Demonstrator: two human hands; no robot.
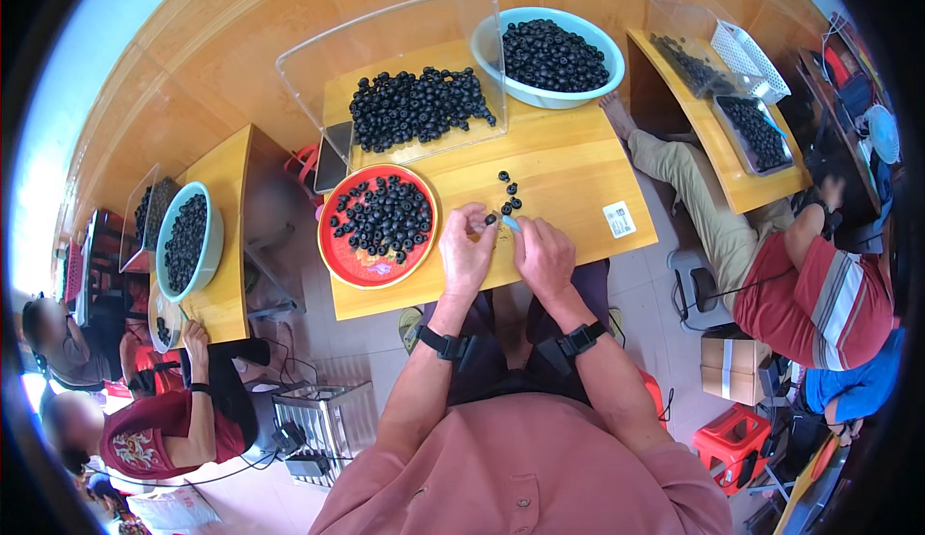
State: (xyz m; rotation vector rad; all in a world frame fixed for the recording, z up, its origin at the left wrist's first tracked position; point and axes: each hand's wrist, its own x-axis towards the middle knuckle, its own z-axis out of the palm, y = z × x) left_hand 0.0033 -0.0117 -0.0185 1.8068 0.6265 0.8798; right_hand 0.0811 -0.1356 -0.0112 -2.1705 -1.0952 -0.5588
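Observation:
Just above the table's near edge, my left hand (pixel 466 249) pinches a small round black piece (pixel 490 219) between thumb and fingertips. My right hand (pixel 545 256) is closed around a slim light-blue tool (pixel 510 222), its tip close to that piece; the rest is hidden by my fingers. A few loose black ring-like pieces (pixel 512 189) lie in a short line just beyond my hands. Left of my left hand, a round red tray (pixel 332 258) with a yellow rim holds many more of them.
A clear plastic screen (pixel 289 78) surrounds a spread heap of black pieces (pixel 414 106). Behind it on the right stands a full pale-blue basin (pixel 617 58). A white label (pixel 620 219) sticks to the table's right side. Other people work at tables left and right.

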